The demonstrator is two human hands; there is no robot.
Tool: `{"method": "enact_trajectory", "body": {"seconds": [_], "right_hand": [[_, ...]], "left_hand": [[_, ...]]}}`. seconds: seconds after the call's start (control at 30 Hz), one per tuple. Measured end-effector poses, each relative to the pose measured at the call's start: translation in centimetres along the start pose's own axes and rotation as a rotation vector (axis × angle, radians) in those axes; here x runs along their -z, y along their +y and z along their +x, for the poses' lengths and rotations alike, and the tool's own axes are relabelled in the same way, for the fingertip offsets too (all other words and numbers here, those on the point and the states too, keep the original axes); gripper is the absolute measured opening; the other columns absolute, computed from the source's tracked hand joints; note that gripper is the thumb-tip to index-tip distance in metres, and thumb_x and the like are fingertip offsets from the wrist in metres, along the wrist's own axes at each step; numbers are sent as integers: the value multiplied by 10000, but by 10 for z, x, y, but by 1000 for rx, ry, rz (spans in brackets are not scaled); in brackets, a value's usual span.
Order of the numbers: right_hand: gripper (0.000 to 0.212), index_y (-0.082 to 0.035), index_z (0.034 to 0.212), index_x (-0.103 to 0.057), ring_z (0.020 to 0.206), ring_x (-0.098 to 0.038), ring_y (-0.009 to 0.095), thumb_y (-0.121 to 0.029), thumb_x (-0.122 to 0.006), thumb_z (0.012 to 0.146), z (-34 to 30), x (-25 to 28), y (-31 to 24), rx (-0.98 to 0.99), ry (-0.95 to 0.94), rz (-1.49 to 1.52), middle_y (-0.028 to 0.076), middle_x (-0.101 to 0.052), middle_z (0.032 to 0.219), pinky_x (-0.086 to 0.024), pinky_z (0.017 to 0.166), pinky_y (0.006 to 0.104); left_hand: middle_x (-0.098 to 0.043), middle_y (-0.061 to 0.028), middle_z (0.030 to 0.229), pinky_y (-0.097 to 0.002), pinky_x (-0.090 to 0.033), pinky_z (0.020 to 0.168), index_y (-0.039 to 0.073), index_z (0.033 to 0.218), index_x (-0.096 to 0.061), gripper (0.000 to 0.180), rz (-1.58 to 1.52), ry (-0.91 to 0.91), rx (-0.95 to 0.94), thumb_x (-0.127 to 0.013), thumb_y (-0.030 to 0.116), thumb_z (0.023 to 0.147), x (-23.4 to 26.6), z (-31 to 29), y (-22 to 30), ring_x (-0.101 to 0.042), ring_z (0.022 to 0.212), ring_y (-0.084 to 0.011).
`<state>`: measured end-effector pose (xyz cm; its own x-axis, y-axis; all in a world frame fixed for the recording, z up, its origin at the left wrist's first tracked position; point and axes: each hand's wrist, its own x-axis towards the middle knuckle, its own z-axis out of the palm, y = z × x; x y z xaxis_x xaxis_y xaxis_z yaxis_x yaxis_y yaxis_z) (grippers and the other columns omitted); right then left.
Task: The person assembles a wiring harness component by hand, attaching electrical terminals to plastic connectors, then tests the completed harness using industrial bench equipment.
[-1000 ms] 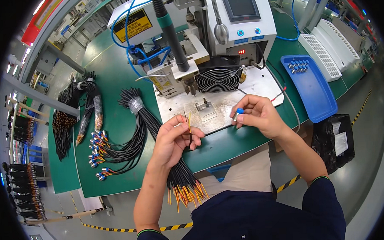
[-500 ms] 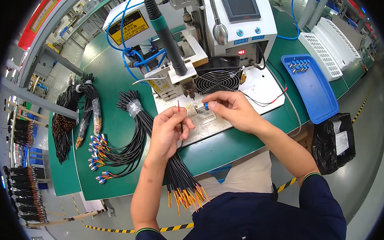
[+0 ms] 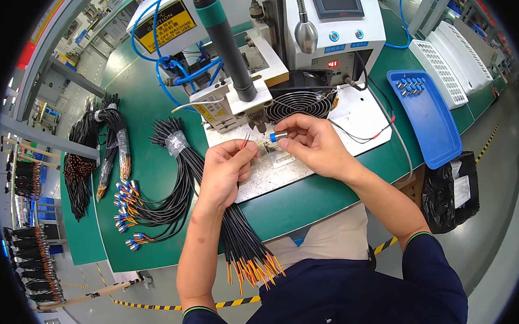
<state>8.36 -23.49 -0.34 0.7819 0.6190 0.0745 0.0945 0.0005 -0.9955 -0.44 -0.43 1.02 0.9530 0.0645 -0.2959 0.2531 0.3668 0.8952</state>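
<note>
My left hand (image 3: 229, 166) pinches a thin cable's end between thumb and fingers. Its split wires (image 3: 245, 140) stick up past the fingertips, and a yellow wire end (image 3: 262, 143) points toward my right hand. Between the thumb and fingers of my right hand (image 3: 317, 147) is a small round connector (image 3: 278, 136), metal with a blue end facing the wires. Whether wire and connector touch, I cannot tell. Both hands are over a metal base plate (image 3: 254, 182), just in front of the soldering machine's tip (image 3: 259, 124). A small fixture below the connector is partly hidden.
A bundle of black cables (image 3: 184, 159) lies left, finished with blue connectors (image 3: 128, 205); another bundle's orange wire ends (image 3: 253, 272) hang over the green table's (image 3: 153, 253) front edge. At right are a blue tray (image 3: 429, 128) with several connectors, white racks (image 3: 441, 73) and a black-lined bin (image 3: 446, 194).
My right hand has raised the connector off the fixture and turned its blue end toward the wires. The left hand's fingers have closed further around the cable. The whole view has shifted slightly.
</note>
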Motion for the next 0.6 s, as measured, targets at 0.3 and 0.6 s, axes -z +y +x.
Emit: {"method": "enact_trajectory", "body": {"seconds": [0.3,0.6], "right_hand": [[283,78,1292,-705,1039,-733,112,3,-753,1023,3,-2,1,6,-37,2,92,-756,1175,-603,903,270],[261,85,1259,-732,1083,-739,155,31,-749,1003,4,-5,3,136,16,-136,130,-759,1203,-618,953,305]], "left_hand": [[-629,49,751,-223,-238,483,-51,1054,-785,109,67,32,-28,-781,42,998,-6,2,-1,-395,538,-2],[-661,44,781,-211,-261,492,-44,1022,-796,90,112,48,-54,-790,31,972,-9,3,-1,-425,557,6]]}}
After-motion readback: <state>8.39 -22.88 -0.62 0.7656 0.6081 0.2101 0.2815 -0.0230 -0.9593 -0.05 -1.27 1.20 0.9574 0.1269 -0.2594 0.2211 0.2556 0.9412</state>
